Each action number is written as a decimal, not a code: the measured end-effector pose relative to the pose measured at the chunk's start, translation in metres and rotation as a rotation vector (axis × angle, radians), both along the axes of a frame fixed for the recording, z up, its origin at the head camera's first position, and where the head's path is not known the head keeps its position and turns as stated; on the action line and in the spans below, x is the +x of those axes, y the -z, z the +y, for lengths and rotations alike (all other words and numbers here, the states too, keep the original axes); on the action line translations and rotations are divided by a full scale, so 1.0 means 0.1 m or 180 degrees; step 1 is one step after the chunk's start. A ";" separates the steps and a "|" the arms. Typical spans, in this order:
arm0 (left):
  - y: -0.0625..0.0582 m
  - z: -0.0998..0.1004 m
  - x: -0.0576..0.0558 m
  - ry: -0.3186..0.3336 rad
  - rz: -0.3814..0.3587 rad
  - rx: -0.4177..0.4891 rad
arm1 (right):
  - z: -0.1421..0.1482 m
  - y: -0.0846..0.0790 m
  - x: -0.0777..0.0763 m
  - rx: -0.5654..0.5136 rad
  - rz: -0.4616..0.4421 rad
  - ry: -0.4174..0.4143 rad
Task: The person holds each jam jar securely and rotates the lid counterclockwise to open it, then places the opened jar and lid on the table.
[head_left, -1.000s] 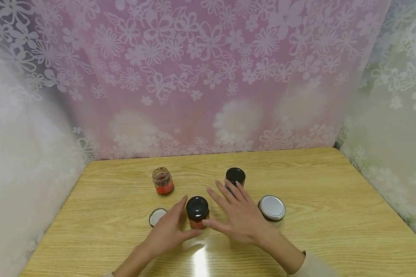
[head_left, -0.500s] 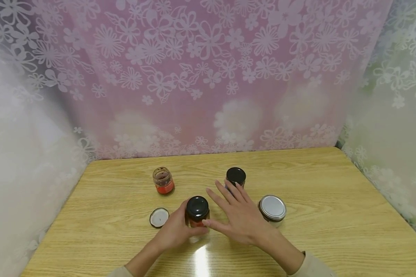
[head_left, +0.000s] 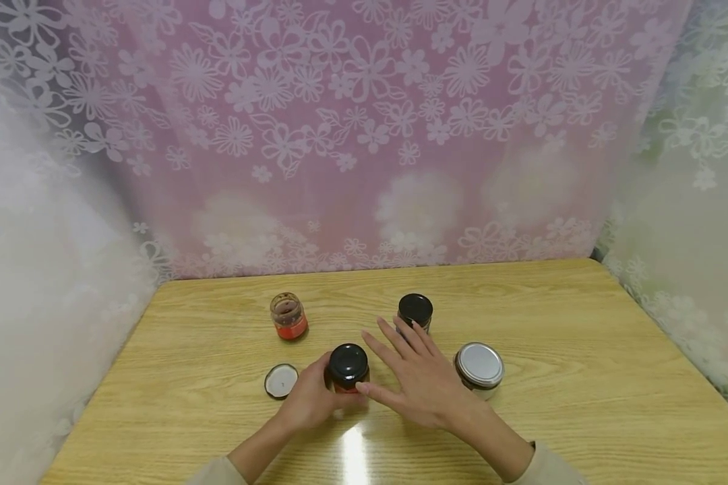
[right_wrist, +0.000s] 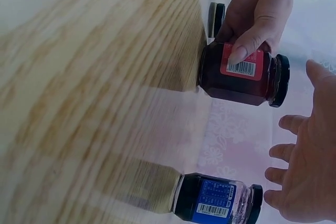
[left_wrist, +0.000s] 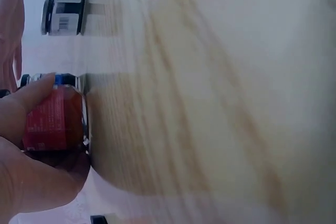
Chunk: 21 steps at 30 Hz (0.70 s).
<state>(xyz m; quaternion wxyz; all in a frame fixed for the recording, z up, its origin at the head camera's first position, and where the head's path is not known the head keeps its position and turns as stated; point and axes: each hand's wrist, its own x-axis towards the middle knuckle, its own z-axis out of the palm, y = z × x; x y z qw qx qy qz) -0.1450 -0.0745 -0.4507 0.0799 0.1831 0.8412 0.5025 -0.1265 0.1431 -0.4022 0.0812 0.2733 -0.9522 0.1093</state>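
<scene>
In the head view my left hand (head_left: 311,401) grips a glass jar with a black lid (head_left: 348,364) from its left side, thumb at the front. The jar (right_wrist: 239,74) stands upright on the table with a red label, and the right wrist view shows the thumb pressed on that label. My right hand (head_left: 423,385) hovers open to the right of this jar, fingers spread and holding nothing; its thumb tip overlaps the jar's edge in the head view. Behind its fingertips stands a second black-lidded jar (head_left: 415,310), whose label (right_wrist: 215,200) is blue.
An open jar (head_left: 289,318) with a red label and dark residue stands at the back left. A loose lid (head_left: 281,381) lies upturned left of my left hand. Beyond my right wrist is a jar with a silver lid (head_left: 480,366). Floral curtains surround the wooden table (head_left: 582,323).
My left hand has moved right and closed around the red-labelled jar; one second ago its fingers and thumb were spread beside it. The right hand has stayed nearly still.
</scene>
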 end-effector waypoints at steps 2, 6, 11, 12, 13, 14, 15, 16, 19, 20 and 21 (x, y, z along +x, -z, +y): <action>0.00 0.00 0.00 0.0006 0.0022 -0.0022 | 0.00 0.00 0.00 -0.0008 -0.0017 0.0009; -0.01 0.00 0.00 0.0020 0.0096 -0.0075 | 0.01 0.00 0.00 -0.0038 -0.0061 0.0036; -0.01 0.03 -0.03 -0.0068 0.0091 -0.0069 | 0.06 -0.02 -0.06 -0.0095 -0.0179 0.0024; -0.01 0.04 -0.04 -0.0097 0.0086 -0.0066 | 0.07 -0.03 -0.07 -0.0135 -0.0231 0.0027; -0.01 0.05 -0.04 -0.0132 0.0095 -0.0081 | 0.09 -0.05 -0.07 -0.0191 -0.0285 0.0026; -0.01 0.06 -0.05 -0.0164 0.0092 -0.0087 | 0.10 -0.07 -0.08 -0.0251 -0.0337 0.0026; -0.01 0.07 -0.05 -0.0199 0.0103 -0.0103 | 0.12 -0.09 -0.08 -0.0318 -0.0359 0.0018; -0.02 0.07 -0.06 -0.0221 0.0099 -0.0108 | 0.13 -0.12 -0.08 -0.0381 -0.0376 0.0012; -0.05 0.10 -0.07 -0.0248 0.0093 -0.0090 | 0.18 -0.20 -0.10 -0.0521 -0.0310 -0.0025; -0.06 0.11 -0.08 -0.0254 0.0078 -0.0061 | 0.20 -0.23 -0.11 -0.0539 -0.0273 -0.0034; -0.08 0.12 -0.08 -0.0264 0.0066 -0.0024 | 0.21 -0.26 -0.12 -0.0558 -0.0239 -0.0045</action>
